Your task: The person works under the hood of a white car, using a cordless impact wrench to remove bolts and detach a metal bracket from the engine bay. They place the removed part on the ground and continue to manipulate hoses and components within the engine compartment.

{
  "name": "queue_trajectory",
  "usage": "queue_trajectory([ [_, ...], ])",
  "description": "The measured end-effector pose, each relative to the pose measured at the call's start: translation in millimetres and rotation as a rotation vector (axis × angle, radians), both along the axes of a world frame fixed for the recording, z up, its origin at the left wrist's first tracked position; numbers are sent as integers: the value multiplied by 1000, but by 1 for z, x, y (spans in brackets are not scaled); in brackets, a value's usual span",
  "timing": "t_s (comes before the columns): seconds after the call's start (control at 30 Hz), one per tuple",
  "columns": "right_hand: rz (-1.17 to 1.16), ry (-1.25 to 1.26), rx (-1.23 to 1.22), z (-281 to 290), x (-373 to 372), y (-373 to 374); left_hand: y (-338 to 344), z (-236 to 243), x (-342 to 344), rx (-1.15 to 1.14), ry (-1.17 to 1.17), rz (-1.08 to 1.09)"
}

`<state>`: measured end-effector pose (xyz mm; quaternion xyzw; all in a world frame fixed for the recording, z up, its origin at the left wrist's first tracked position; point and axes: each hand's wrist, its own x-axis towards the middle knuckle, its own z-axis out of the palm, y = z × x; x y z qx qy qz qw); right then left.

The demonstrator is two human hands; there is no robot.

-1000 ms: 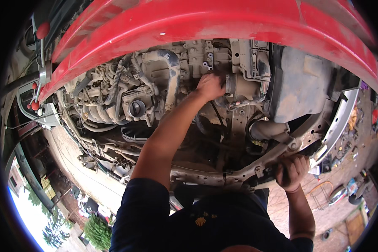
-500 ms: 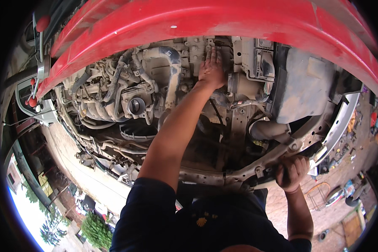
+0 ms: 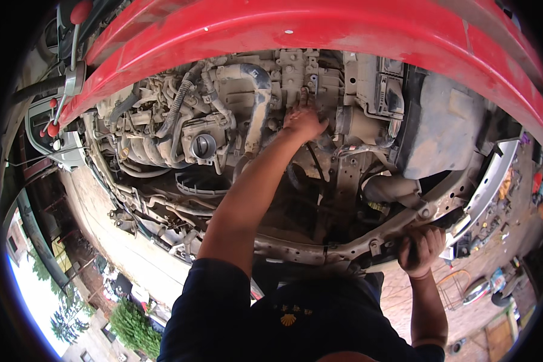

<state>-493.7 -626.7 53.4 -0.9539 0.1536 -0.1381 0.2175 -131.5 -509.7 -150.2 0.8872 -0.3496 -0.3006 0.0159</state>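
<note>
My left hand (image 3: 306,119) reaches into the engine bay, with one or two fingers stretched out and the thumb apart. It holds nothing I can see. The fingertips are at the dusty grey metal housing (image 3: 291,75) of the engine, beside a bent dark hose (image 3: 254,93). A small shiny spot, like a bolt, shows just beyond the fingers. At the front frame bar (image 3: 368,244), my right hand (image 3: 422,250) is closed. Something dark shows at its curled fingers, but I cannot make out what it is.
A red metal beam (image 3: 320,27) arches over the far side. Right of the engine stand a fuse box (image 3: 392,90) and a large dusty plastic box (image 3: 443,123). A round open throttle body (image 3: 203,145) faces up at left. Scattered parts (image 3: 495,223) lie on the ground at right.
My left hand has drawn back a little toward me, and its fingers have gone from flat to partly curled. The shiny spot is now uncovered. The right hand keeps its place.
</note>
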Motion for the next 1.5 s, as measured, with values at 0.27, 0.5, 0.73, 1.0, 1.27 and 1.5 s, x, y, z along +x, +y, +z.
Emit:
queue_trajectory([
  [0.27,0,-2,9,0,0,0,-6,7,-13,-187,-242,-24],
  [0.5,-5,10,5,1,-1,0,-25,40,-16,98,223,22],
  [0.73,-13,10,18,2,-1,0,-17,34,-39,231,297,-95],
  [1.0,8,-8,-2,2,1,-1,18,13,-60,36,225,-302],
  [1.27,7,-7,-20,-1,1,0,20,18,-63,109,327,-527],
  [1.5,19,-22,-8,0,-2,0,-2,17,-52,122,254,-148],
])
